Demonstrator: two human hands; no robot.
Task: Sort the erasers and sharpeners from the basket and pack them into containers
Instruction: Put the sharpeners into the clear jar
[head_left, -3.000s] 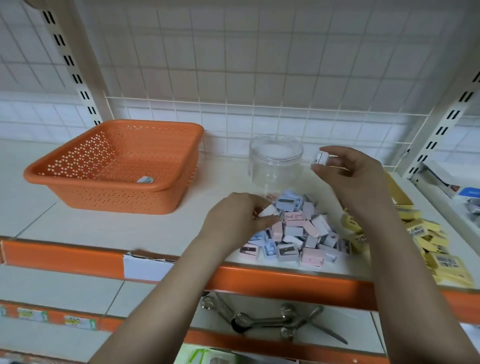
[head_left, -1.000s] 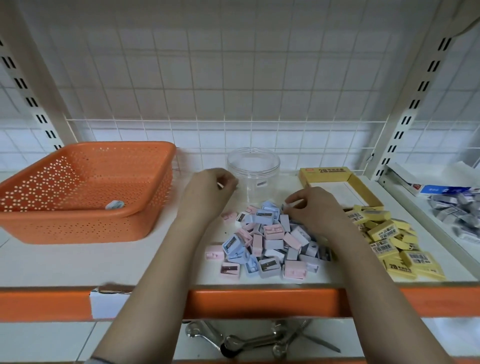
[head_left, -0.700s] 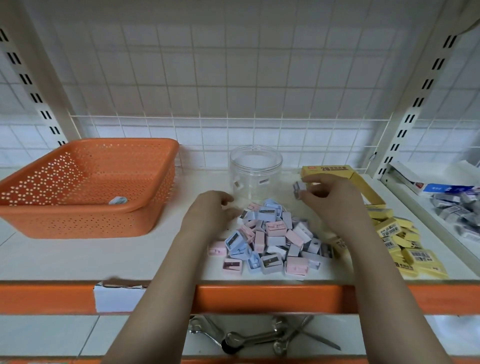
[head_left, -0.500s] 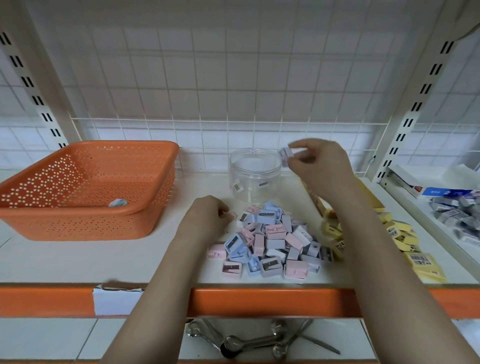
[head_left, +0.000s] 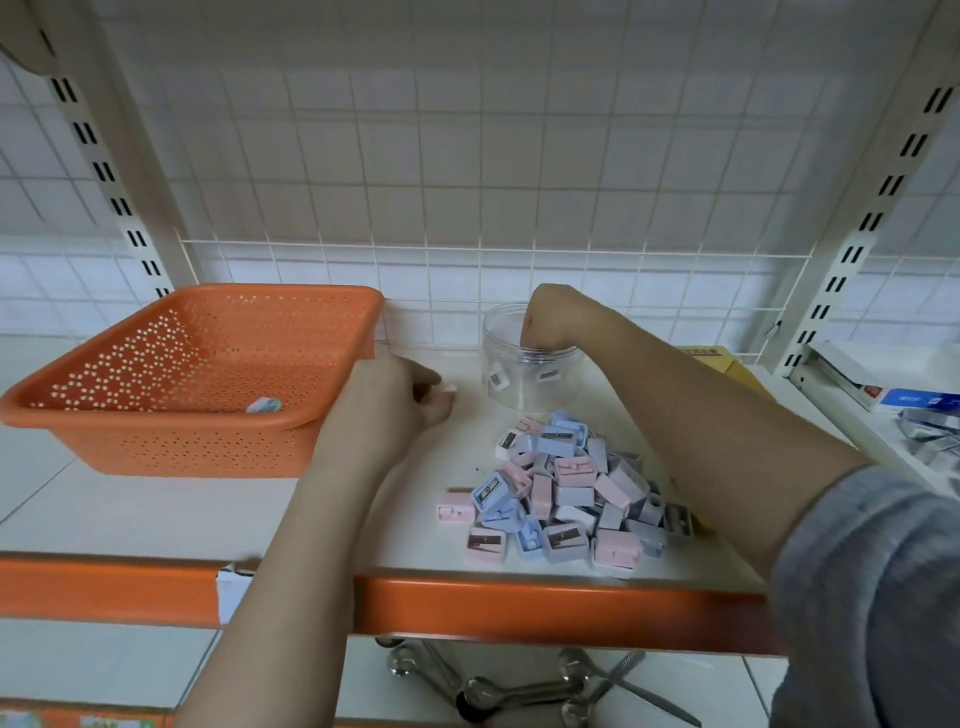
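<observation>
A pile of several pink, blue and white sharpeners (head_left: 566, 493) lies on the white shelf near its front edge. Behind it stands a clear plastic jar (head_left: 530, 387) with two sharpeners (head_left: 496, 376) on its bottom. My right hand (head_left: 550, 322) hangs over the jar's mouth with bunched fingers dipped inside; the sharpener it carried is hidden by them. My left hand (head_left: 389, 405) hovers left of the jar, pinching a pink sharpener (head_left: 447, 391). The orange basket (head_left: 156, 426) sits at the left with one small item (head_left: 264, 404) inside.
A yellow box (head_left: 714, 358) shows behind my right forearm. A side shelf at the right holds blue-and-white boxes (head_left: 919, 400). Metal spoons (head_left: 519, 686) lie on the shelf below. A wire grid backs the shelf, and an orange rail (head_left: 519, 603) marks its front edge.
My right hand carried a sharpener from the pile up to the jar and lowered its fingers into the mouth. My left hand picked a pink sharpener and lifted it left of the jar.
</observation>
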